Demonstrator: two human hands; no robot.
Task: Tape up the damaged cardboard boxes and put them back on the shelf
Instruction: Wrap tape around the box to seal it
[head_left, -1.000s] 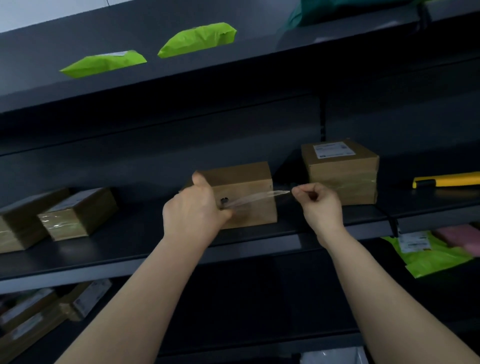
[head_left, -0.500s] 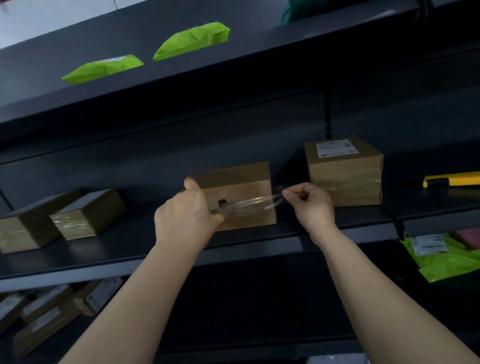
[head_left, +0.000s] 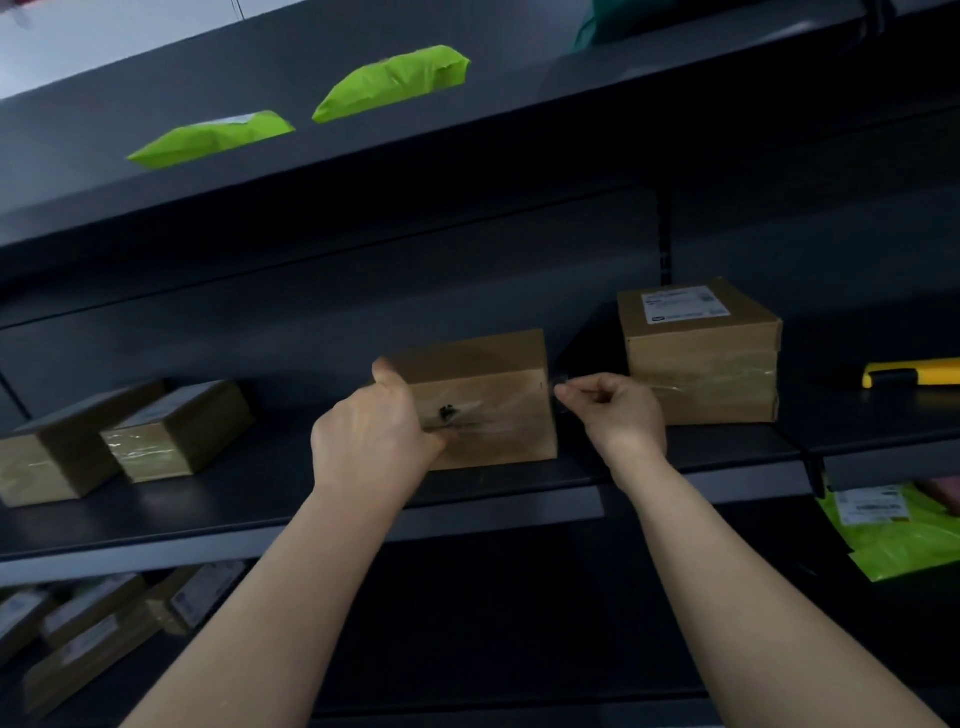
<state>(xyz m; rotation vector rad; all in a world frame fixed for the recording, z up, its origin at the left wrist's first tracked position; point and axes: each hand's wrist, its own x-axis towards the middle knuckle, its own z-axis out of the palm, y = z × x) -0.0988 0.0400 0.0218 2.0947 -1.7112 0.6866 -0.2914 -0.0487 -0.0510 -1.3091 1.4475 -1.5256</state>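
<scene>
head | left hand (head_left: 374, 431): fingers curled round box (head_left: 493, 374) at its left front, thumb up | box: on shelf (head_left: 208, 499) | tape (head_left: 506, 415): across box front | right hand (head_left: 618, 410): thumb and forefinger pinch tape end just beside box's right edge

The middle box (head_left: 488, 400) is plain brown cardboard with a black mark (head_left: 447, 414) on its front, under glossy clear tape (head_left: 501, 418). The shelf (head_left: 208, 499) is dark grey. In the upper left, one mailer (head_left: 395, 80) and its neighbour (head_left: 213, 137) are lime green. Right of centre, the right box (head_left: 701, 374) is brown with a white label (head_left: 684, 305). The tool (head_left: 914, 372) at the right edge is yellow and black.
</scene>
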